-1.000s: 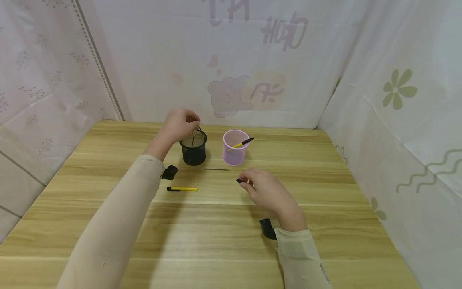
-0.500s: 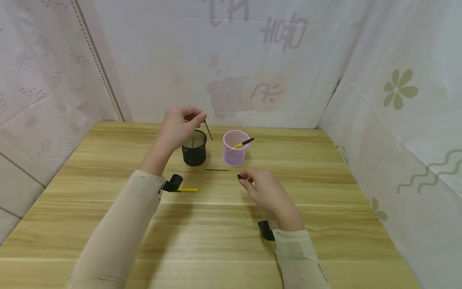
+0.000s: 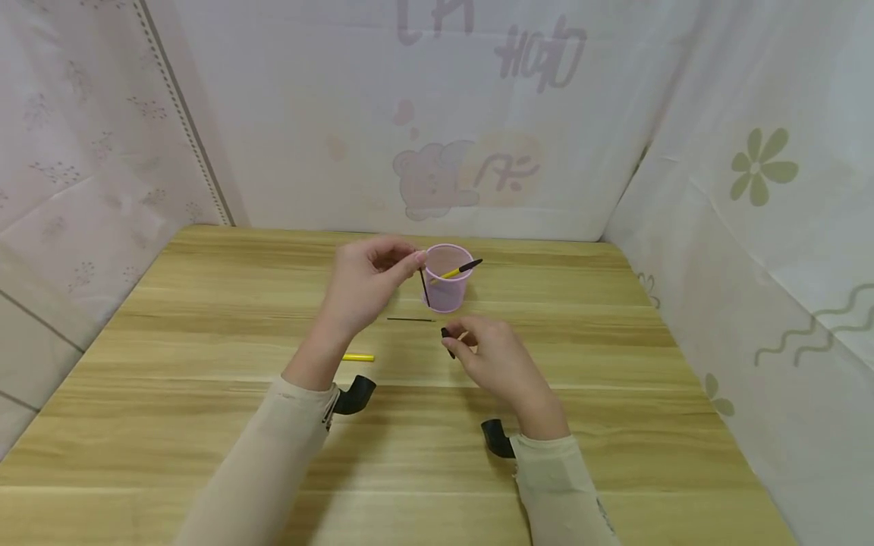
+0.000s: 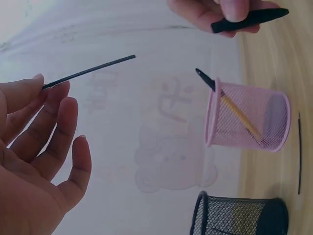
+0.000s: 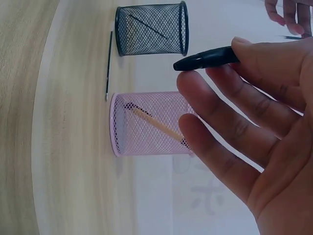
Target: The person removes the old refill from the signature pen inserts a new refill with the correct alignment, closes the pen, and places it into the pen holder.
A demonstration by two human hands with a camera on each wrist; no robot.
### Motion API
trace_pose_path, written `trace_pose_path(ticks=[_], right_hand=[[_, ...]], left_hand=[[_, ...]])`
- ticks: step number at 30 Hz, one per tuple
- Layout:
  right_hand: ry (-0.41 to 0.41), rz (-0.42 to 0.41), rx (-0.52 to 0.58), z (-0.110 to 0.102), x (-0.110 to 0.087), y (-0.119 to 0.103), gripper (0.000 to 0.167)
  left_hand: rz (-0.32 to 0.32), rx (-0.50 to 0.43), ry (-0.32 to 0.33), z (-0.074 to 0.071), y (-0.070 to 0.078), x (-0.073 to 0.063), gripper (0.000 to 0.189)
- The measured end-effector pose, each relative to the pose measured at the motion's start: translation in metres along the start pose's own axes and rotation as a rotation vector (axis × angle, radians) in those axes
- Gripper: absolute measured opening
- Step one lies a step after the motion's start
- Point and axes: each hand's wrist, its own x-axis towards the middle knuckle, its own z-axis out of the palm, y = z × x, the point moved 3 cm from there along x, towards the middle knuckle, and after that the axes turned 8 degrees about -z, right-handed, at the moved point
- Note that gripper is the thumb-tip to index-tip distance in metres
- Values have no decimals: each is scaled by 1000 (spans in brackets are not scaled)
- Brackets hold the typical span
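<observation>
My left hand (image 3: pixel 372 282) pinches a thin black pen refill (image 4: pixel 98 71) near one end, between thumb and index finger; the rest sticks out free. Opposite it, my right hand (image 3: pixel 501 362) holds a black tapered pen front section (image 5: pixel 208 59) between thumb and fingers. The two pieces are apart. Behind the hands stands a pink mesh cup (image 5: pixel 113 127) with a yellow and black pen (image 3: pixel 453 273) leaning in it. A black mesh cup (image 5: pixel 185 29), hidden by my left hand in the head view, has a thin dark stick inside.
A second thin refill (image 3: pixel 410 319) lies on the wooden table (image 3: pixel 410 455) in front of the cups. Left of it is a yellow pen barrel (image 3: pixel 358 357), partly covered by my left wrist. A printed cloth (image 3: pixel 307 114) hangs behind the table.
My left hand has lifted the refill out of the black cup and brought it right and nearer, towards my right hand. The right hand stays almost in place, its pen section now more upright.
</observation>
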Motion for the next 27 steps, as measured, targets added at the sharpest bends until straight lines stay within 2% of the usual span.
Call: trace_pose_path(ticks=[4, 9, 11, 13, 16, 20, 27], right_hand=[[10, -32, -18, -2, 0, -4, 10], [43, -85, -49, -6, -2, -7, 11], [58, -105, -57, -8, -3, -8, 11], [68, -122, -64, -9, -3, -9, 12], [76, -131, -78, -10, -4, -10, 11], [87, -147, -93, -10, -4, -11, 10], [103, -176, -123, -11, -5, -15, 10]], left_hand=[[89, 127, -34, 6, -6, -7, 18], [261, 478, -71, 12, -19, -21, 15], [309, 608, -85, 14, -25, -27, 14], [336, 699, -108, 16, -31, -32, 13], [342, 760, -153, 17, -35, -38, 15], [352, 780, -179, 20, -36, -42, 15], [438, 813, -126, 24, -37, -45, 11]])
